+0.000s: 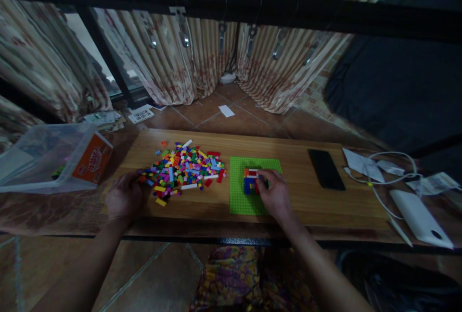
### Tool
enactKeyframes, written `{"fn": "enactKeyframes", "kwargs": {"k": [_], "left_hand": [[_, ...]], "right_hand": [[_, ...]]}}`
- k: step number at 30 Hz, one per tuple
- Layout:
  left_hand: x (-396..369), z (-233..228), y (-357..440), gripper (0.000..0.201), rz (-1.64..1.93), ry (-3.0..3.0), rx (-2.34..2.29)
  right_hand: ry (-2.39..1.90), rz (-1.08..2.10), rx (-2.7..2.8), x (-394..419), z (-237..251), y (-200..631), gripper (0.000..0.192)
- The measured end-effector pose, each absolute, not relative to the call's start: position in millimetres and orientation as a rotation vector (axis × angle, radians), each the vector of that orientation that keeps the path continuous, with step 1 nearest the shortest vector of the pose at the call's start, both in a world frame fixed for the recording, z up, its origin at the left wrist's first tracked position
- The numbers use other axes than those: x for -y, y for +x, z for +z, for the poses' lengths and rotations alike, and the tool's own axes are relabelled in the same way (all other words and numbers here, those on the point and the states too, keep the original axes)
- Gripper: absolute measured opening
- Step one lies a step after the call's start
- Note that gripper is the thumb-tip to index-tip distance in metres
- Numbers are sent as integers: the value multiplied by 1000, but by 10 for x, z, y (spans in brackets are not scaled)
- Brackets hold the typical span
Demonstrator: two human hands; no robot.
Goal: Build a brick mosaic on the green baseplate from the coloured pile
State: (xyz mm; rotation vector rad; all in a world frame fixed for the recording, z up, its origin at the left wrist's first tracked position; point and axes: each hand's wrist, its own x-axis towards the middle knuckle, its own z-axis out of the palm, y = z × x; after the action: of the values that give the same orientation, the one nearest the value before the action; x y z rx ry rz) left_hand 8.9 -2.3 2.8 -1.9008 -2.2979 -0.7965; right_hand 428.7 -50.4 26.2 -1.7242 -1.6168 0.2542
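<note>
A small build of toy bricks (249, 186), blue, red, white and orange, stands on a green studded baseplate (238, 204). My right hand (277, 195) is at its right side, thumb and forefinger closed on a brick there; the fingers hide part of the build. A heap of loose toy bricks (191, 170) in many colours is spread left of the baseplate. At the heap's left edge rests my left hand (124, 196), its fingertips among dark bricks. Those fingers are too dim and hidden to show whether they grip anything.
The wooden board (306, 211) carries bricks, baseplate and a black phone (327, 169). On the left is a clear plastic box (46, 158) with an orange label. A white power bank (420, 218), a white cable (378, 199) and papers lie to the right.
</note>
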Motion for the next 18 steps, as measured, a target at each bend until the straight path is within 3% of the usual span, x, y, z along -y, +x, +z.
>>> {"fn": "enactKeyframes", "kwargs": {"k": [8, 18], "left_hand": [[11, 31, 83, 28, -774, -1907, 2274], [13, 32, 85, 31, -769, -1907, 2247]], "right_hand": [[-1858, 133, 1538, 467, 125, 4176, 43], [-1956, 219, 1404, 425, 84, 4211, 48]]}}
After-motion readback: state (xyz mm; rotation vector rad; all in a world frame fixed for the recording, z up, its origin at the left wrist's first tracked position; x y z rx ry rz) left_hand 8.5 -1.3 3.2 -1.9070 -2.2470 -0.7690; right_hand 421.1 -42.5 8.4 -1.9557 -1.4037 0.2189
